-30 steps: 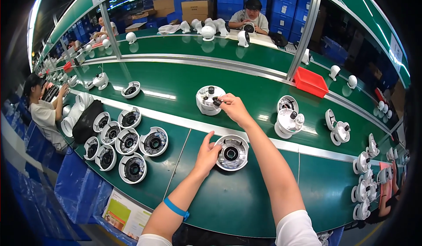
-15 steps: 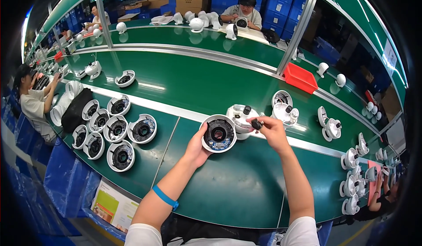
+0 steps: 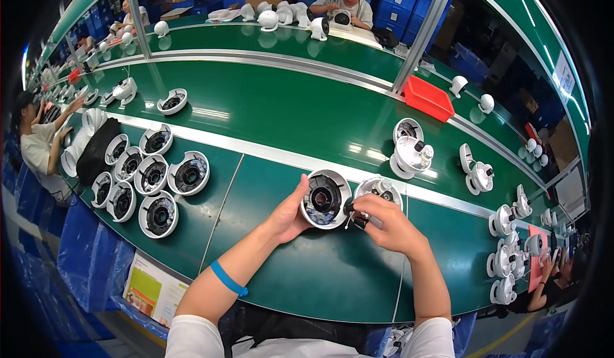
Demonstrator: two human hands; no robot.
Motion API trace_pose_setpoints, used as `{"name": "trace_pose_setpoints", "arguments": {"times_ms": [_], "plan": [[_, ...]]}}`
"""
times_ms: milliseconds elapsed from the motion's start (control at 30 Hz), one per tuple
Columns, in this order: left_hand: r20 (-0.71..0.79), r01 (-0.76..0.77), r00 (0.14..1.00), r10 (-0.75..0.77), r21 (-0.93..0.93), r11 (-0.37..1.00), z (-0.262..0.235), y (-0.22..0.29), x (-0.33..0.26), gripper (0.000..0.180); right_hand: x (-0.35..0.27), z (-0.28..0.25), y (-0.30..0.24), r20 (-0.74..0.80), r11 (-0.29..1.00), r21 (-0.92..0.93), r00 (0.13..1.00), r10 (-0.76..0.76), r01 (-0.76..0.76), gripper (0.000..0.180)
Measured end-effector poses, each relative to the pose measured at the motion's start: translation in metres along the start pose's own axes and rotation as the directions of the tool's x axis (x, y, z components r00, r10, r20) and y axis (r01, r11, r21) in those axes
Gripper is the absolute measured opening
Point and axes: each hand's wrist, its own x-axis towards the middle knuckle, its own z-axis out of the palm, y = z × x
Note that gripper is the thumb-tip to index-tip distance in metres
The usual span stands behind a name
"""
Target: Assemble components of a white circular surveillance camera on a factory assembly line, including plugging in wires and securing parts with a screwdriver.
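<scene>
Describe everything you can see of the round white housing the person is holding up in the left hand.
The round white housing is a shallow dome-shaped shell, apparently plastic, with a white rim and a dark interior around a black circular centre. It is tilted up on edge, its open face toward the camera, over the green work table. The left hand grips its left rim, thumb at the upper edge. The right hand brings a small dark part to its right rim. A second white shell sits just behind it.

Long green workbench (image 3: 268, 108), metal rails, blue crates (image 3: 393, 0) stacked behind.
</scene>
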Motion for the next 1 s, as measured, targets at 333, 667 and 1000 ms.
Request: {"name": "trace_pose_setpoints", "arguments": {"times_ms": [333,667,1000], "plan": [[0.115,0.042,0.992,-0.048,0.055,0.998,-0.006,-0.003,0.0,0.074,0.017,0.011,0.009,0.042,0.966,-0.247,0.997,-0.064,0.073,0.035],[0.1,-0.016,0.995,0.008,0.086,0.996,-0.02,-0.016,0.009,0.072,0.027,0.028,0.029,0.007,0.9,-0.343,0.959,-0.284,0.269,0.034],[0.109,-0.146,0.984,0.138,0.069,0.987,-0.019,-0.018,0.007,0.077,0.027,0.05,0.024,0.088,0.689,-0.609,0.897,-0.433,0.392,0.023]]}}
